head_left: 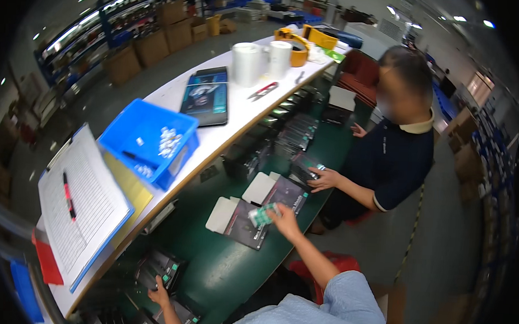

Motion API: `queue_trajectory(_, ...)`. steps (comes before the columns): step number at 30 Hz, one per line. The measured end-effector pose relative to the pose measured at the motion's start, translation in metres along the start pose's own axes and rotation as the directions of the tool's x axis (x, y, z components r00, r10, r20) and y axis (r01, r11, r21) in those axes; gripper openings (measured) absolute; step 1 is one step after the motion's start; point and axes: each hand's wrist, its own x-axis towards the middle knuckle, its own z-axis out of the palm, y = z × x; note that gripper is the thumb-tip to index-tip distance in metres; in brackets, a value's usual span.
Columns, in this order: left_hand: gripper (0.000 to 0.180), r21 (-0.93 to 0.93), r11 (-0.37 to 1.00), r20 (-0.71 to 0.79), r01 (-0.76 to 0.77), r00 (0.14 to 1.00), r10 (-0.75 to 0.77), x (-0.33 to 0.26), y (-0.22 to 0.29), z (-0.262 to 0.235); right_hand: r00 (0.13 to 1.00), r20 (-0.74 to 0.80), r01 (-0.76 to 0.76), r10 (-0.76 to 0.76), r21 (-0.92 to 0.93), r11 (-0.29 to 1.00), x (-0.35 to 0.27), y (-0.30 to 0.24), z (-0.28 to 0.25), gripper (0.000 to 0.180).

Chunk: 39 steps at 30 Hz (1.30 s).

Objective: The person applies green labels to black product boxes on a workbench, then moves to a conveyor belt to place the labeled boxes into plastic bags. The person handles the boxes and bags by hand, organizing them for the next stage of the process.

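Note:
My right hand point(286, 221) is closed on a small green-and-white packet point(263, 215), held over two dark flat boxes. The nearer dark box point(246, 226) lies on the green bench with its white flap standing out; another dark box point(288, 193) with a white flap lies just beyond it. At the lower left, my left hand point(160, 295) grips the edge of a dark package point(161, 269) with small green marks. Another dark package point(178, 316) lies beside that hand.
A co-worker point(390, 144) at right holds a dark package point(305, 168). Packages point(297, 132) line the green bench point(208, 264). The raised white shelf point(158, 97) carries a blue bin point(150, 140) of small white pieces, a clipboard point(84, 206), a tablet-like dark box point(206, 96), white rolls point(246, 64) and snips point(264, 91).

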Motion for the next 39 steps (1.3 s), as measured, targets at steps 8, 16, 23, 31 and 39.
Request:
queue_trajectory(8,0.078,-0.052,0.967,-0.031,-0.249,0.968,0.247,0.038,-0.042,0.010,0.925,-0.315,-0.079,0.214,0.392,0.917,0.139,-0.009,-0.170,0.014)
queue_trajectory(16,0.048,-0.047,0.919,-0.462,-0.392,0.824,0.328,-0.018,0.024,-0.007,0.958,0.213,-0.281,0.194,0.537,0.796,0.094,0.016,-0.181,0.014)
queue_trajectory(23,0.032,-0.511,0.843,0.383,-0.170,0.832,0.400,-0.256,0.190,0.148,0.765,0.611,-0.545,0.204,0.445,0.711,0.001,0.022,-0.190,0.039)
queue_trajectory(31,0.036,-0.405,0.737,0.901,-0.541,-0.102,0.421,-0.407,0.238,0.261,0.878,0.246,-0.476,0.411,0.551,0.686,-0.029,0.074,-0.250,0.018)
queue_trajectory(39,0.055,-0.482,-0.092,0.432,-0.871,-0.328,0.840,-0.412,0.445,0.441,0.788,0.088,-0.445,0.609,0.766,0.464,-0.083,0.101,-0.324,0.015)
